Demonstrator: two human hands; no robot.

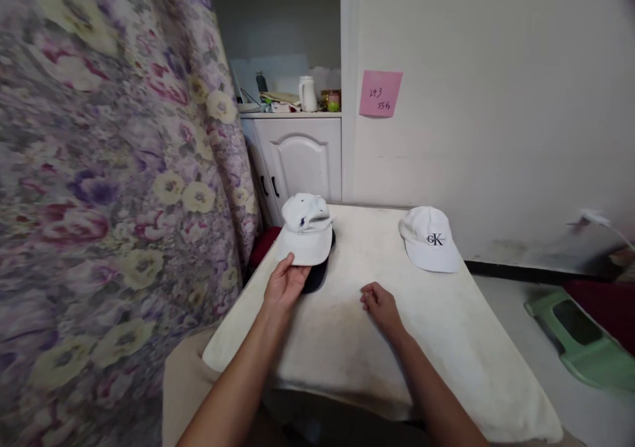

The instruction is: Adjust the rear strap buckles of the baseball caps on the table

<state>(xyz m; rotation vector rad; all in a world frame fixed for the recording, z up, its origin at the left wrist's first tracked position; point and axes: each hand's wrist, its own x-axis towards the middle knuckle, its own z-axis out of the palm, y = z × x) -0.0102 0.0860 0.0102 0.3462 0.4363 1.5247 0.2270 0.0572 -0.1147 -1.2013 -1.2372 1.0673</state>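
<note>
My left hand (284, 283) grips the brim of a white cap with a small dark logo (306, 225), thumb on top of the brim. That cap lies over a dark cap (317, 272), of which only an edge shows beneath. My right hand (380, 303) rests on the white table (347, 341) with its fingers loosely curled and nothing in it. A second white cap with black letters (429, 239) sits on the table's far right, apart from both hands.
A floral curtain (114, 169) hangs close on the left. A white cabinet (297, 159) with a jug and jars stands behind the table. A pink note (380, 93) sticks to the wall. A green stool (575, 341) is on the floor at right.
</note>
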